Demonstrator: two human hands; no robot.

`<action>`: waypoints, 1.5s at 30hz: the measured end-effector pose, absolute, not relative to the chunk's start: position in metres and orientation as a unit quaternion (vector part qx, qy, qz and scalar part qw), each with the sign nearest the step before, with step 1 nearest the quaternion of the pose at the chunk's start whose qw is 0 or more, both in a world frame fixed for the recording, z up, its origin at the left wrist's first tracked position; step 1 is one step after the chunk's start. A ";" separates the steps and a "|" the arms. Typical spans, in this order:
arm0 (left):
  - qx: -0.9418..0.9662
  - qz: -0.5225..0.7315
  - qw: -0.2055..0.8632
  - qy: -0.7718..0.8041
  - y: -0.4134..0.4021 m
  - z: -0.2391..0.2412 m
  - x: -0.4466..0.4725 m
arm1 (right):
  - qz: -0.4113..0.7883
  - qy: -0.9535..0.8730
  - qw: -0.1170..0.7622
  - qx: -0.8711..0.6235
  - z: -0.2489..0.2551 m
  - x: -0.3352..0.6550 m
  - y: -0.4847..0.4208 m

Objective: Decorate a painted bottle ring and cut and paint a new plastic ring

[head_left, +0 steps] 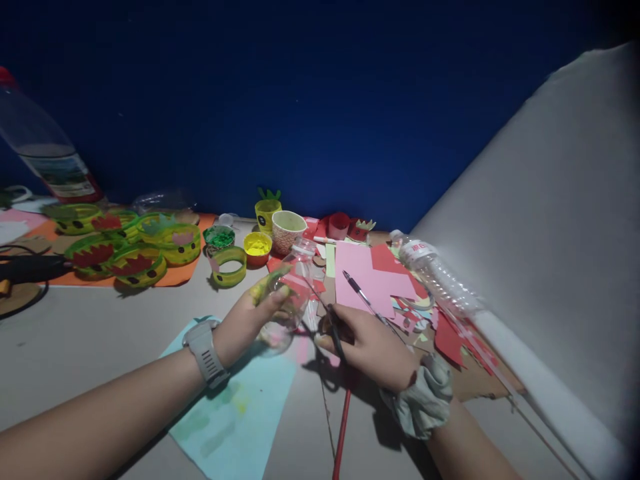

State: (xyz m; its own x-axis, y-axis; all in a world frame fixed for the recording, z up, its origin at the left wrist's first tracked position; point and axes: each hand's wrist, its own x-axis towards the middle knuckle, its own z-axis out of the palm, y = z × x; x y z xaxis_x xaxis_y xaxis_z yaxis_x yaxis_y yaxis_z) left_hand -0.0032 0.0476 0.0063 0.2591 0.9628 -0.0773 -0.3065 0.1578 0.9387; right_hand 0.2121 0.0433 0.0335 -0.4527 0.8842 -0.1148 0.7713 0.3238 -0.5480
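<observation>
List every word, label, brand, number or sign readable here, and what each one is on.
No text reads with certainty.
Clear bottle at right: red characters on its white band, too blurred to quote.
Large bottle at far left: picture label, any lettering too small and blurred.
Bottle in the left hand: no text can be made out.
</observation>
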 end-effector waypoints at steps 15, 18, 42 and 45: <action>0.396 0.435 0.726 0.356 0.043 0.008 0.005 | 0.346 -0.742 0.240 -0.521 0.026 0.198 0.039; 0.418 0.417 0.703 0.396 0.042 0.009 0.005 | 0.354 -0.741 0.242 -0.517 0.026 0.198 0.040; 0.377 0.452 0.726 0.356 0.045 0.015 0.001 | 0.228 -0.804 0.157 -0.527 0.023 0.200 0.040; 0.428 0.434 0.719 0.333 0.045 0.012 0.000 | 0.221 -0.803 0.188 -0.521 0.021 0.201 0.039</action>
